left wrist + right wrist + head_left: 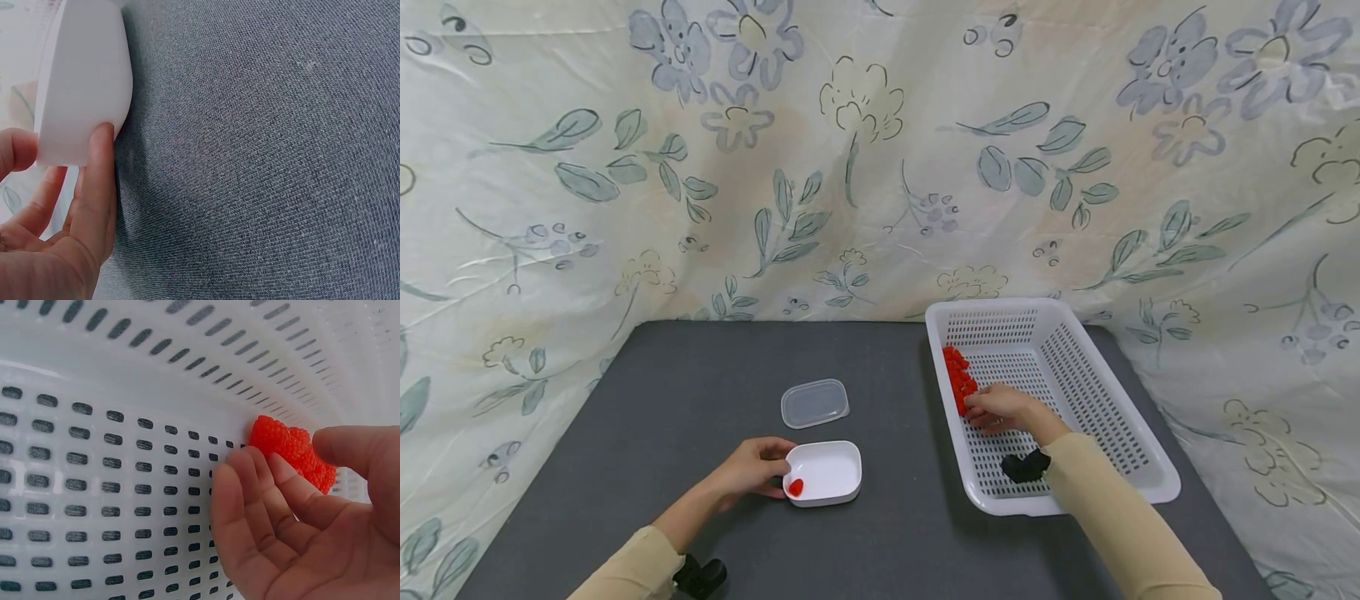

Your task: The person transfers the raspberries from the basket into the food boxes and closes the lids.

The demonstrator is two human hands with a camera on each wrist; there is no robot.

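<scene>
- Where the right hand (pixel 1003 410) rests in the basket (pixel 1142 454), its fingers curl loosely about the near end of a row of red pieces (pixel 958 377); the wrist view shows fingertips and thumb at a red piece (pixel 292 452), though whether they grip it I cannot tell.
- The row's long axis runs from near to far along the basket's left wall.
- The basket is white and slotted, its long side pointing away from the person, and it sits at the right of the dark grey surface (pixel 895 533).
- The left hand (pixel 748 471) holds the left end of a white tray (pixel 831 473), thumb and fingers curled on its wall.
- The tray lies long side left to right, with one red piece (pixel 795 487) in its near left corner.
- A clear lid (pixel 815 403) lies flat just beyond the tray, apart from it.
- Flowered cloth (pixel 865 158) hangs behind.
</scene>
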